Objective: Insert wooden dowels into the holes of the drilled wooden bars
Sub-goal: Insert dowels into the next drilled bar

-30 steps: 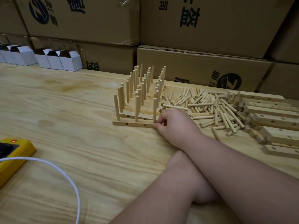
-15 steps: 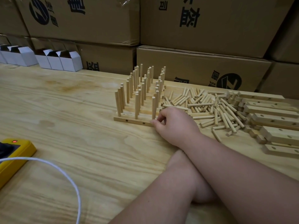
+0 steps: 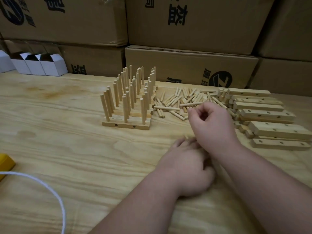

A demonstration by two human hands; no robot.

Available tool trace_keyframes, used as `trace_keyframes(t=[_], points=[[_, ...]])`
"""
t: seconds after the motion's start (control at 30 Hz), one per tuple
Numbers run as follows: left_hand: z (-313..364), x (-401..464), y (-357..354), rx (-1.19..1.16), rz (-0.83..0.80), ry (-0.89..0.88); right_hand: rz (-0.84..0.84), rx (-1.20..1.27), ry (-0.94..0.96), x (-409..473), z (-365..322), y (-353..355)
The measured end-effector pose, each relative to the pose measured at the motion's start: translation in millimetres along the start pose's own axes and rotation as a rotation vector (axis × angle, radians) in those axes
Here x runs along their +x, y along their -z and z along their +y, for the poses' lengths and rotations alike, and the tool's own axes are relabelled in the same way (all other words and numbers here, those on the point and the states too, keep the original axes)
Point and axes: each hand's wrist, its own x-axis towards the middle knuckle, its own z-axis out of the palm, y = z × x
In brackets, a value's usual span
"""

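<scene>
Several drilled wooden bars with upright dowels (image 3: 128, 98) stand packed together at the table's middle; the front bar (image 3: 125, 125) shows two side holes. Loose dowels (image 3: 182, 102) lie in a pile to their right. Bare drilled bars (image 3: 266, 114) are stacked at the far right. My right hand (image 3: 211, 122) hovers at the pile's near edge, its fingers loosely curled and holding nothing. My left hand (image 3: 185, 166) lies on the table under my right forearm, fingers curled; a dowel tip (image 3: 186, 137) sticks out past its fingertips.
Brown cardboard boxes (image 3: 185, 68) wall off the back of the table. Small white open boxes (image 3: 38, 65) stand at the back left. A yellow device (image 3: 5, 162) and a white cable (image 3: 50, 188) lie at the near left.
My right hand pushed the front bar against the other filled bars, let go of it and moved right to the loose dowels. My left hand is now more in view.
</scene>
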Motion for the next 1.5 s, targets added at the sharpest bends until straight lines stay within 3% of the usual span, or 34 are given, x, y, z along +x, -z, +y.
trace_keyframes(t=[0.27,0.53,0.83,0.93,1.1,1.23,1.4,1.5], points=[[-1,1,8,-0.326,0.012,0.025,0.227,-0.164,-0.257,-25,62,82],[-3,1,4,-0.35,0.186,0.154,0.157,-0.382,-0.394,-29,58,82],[-2,2,5,-0.349,0.179,0.183,0.071,-0.192,-0.103,-36,47,58],[-3,2,6,-0.347,0.167,0.201,0.031,-0.268,-0.153,-35,50,63],[-3,1,6,-0.34,0.162,0.205,-0.198,-0.527,-0.27,-36,50,67],[-3,1,7,-0.382,0.182,0.218,-0.193,-0.563,-0.215,-37,54,65],[-5,4,8,-0.581,0.309,0.311,-0.008,-0.24,-0.009,-36,53,61],[-7,6,10,-0.762,0.371,0.358,-0.013,-0.021,0.169,-41,44,54]])
